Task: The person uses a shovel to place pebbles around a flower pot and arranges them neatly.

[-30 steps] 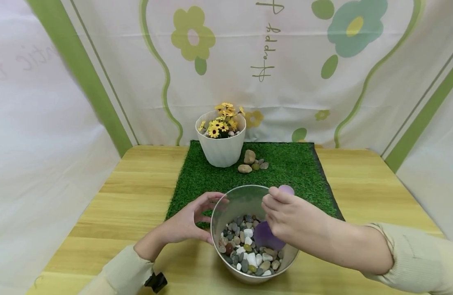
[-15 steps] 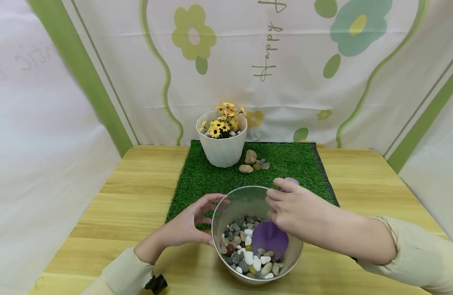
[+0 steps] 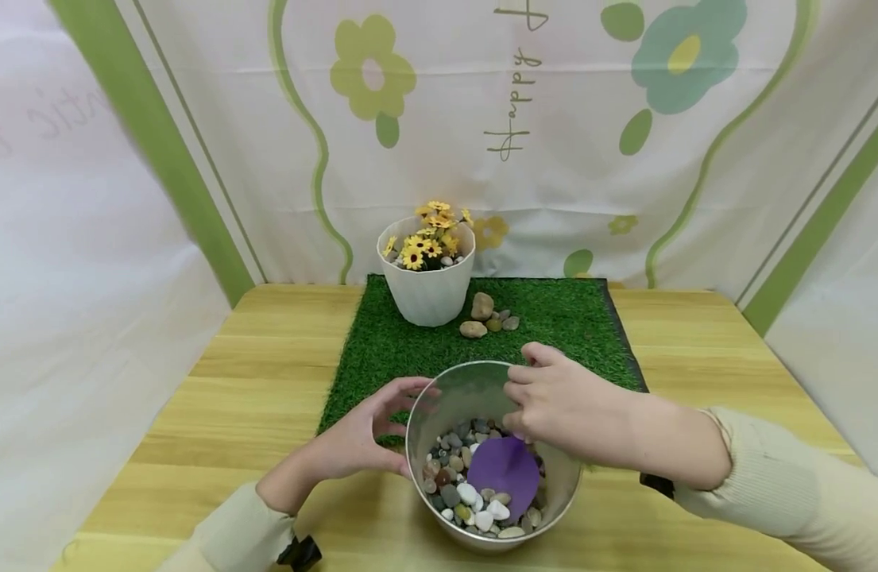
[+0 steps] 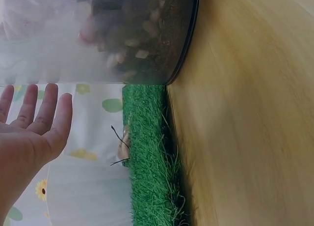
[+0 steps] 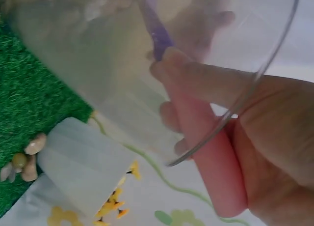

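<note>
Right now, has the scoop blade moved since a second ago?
Yes: judged against the pot, the scoop blade shifted left and lower in the head view.

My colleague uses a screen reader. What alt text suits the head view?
A person's right hand holds a purple-bladed shovel among pebbles in a clear bucket on a wooden table; the left hand touches the bucket's side. Behind, a white pot of yellow flowers and loose stones sit on artificial grass.
</note>
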A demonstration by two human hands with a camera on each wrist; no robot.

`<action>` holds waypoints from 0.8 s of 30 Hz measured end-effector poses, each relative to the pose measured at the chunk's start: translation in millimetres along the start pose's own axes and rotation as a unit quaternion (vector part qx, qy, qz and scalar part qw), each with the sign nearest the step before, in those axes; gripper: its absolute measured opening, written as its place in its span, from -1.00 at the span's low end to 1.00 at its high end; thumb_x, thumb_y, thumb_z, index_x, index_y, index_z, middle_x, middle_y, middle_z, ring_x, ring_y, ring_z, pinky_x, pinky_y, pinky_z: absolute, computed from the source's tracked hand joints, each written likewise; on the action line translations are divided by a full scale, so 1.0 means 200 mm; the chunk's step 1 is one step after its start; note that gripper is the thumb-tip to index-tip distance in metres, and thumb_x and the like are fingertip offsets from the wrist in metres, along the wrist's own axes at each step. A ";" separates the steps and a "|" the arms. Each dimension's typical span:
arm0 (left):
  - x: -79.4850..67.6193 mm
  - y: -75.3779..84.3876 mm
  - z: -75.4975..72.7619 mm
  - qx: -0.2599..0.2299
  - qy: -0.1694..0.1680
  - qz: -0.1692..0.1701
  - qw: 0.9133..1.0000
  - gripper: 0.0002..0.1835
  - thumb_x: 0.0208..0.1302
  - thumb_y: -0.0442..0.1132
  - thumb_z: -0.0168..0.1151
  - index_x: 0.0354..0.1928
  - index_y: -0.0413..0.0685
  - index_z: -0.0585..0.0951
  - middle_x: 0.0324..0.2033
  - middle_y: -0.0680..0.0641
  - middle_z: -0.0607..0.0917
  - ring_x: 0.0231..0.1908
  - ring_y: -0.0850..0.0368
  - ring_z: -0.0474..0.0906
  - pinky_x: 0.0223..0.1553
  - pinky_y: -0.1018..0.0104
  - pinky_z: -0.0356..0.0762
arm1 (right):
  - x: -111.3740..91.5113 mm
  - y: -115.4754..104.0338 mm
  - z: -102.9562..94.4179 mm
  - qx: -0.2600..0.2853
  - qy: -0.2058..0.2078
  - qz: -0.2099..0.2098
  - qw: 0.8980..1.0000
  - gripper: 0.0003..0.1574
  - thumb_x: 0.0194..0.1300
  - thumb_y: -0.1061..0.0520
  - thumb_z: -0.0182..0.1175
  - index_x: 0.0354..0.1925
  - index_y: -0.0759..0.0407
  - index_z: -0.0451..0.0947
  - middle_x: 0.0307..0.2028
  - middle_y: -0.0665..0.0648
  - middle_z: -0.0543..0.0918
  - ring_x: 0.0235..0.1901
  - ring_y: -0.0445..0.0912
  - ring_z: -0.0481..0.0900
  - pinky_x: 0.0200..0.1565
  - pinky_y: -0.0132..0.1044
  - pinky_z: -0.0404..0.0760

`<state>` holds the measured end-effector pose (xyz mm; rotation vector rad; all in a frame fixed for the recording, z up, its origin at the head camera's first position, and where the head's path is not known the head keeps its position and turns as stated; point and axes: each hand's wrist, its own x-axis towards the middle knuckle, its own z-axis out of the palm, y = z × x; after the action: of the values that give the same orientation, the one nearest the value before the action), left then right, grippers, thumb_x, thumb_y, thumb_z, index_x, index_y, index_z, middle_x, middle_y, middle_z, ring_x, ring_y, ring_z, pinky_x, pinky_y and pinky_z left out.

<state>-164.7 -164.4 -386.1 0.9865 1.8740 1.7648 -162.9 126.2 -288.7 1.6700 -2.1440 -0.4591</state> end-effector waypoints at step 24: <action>-0.01 0.00 0.01 0.003 -0.009 0.003 1.000 -0.11 0.03 -0.29 0.41 0.38 -0.03 0.13 0.29 -0.15 0.25 0.23 -0.12 0.24 0.08 -0.09 0.41 | -0.16 -0.01 0.02 0.019 0.084 0.051 0.995 -0.77 -0.13 -0.26 0.33 -0.44 -0.28 0.62 -0.54 -0.11 0.43 -0.55 -0.13 0.28 -0.30 -0.18 0.25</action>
<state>-161.9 -163.7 -387.5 1.0082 1.8677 1.7504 -156.2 156.4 -297.1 1.5503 -2.1140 -0.2408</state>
